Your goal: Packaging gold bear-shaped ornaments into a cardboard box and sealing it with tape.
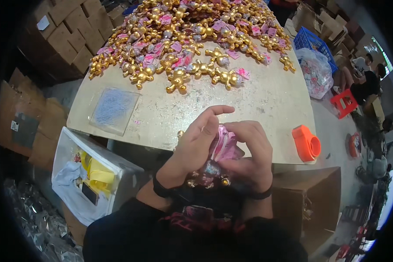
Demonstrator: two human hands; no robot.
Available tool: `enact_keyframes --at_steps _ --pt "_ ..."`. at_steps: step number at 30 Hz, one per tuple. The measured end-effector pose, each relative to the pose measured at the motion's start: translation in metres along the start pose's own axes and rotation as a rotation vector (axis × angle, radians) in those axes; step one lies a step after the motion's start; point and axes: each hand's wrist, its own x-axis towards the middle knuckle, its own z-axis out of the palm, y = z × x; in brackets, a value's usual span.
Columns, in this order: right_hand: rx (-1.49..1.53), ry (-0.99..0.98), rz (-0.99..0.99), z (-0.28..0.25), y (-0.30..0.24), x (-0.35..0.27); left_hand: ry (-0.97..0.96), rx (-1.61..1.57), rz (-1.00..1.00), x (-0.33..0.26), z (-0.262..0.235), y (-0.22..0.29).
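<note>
Dark shirt (pixel 196 236) fills the near edge of the head view. Just beyond, fingers of the right hand (pixel 254 153) grip a pink wrapper (pixel 224 147); those of the left hand (pixel 191 146) lie half-extended beside it, their hold unclear. Below hangs a glittery gold figure (pixel 212 168), seemingly unfinished. Many pink-tagged figures (pixel 178 80) already heap the bench (pixel 275 109), apparently done; how many remain cannot be told.

I get soft, even light on the table (pixel 275 105) beyond the hands (pixel 191 147), with glints off the figures (pixel 177 79) farther out. Far right of the hands, glare burns white; below them, the shirt (pixel 187 244) loses detail. Straight edges bend toward a black rim.
</note>
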Motion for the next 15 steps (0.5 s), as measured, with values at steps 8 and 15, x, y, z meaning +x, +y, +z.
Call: enact_keyframes --at_steps 8,15 --pt "-0.028 0.04 -0.043 0.006 0.002 0.001 0.049 0.029 0.022 0.002 -0.003 -0.004" --pt "0.051 -0.047 0.04 -0.006 -0.005 0.003 0.045 0.228 0.132 0.003 -0.007 -0.008"
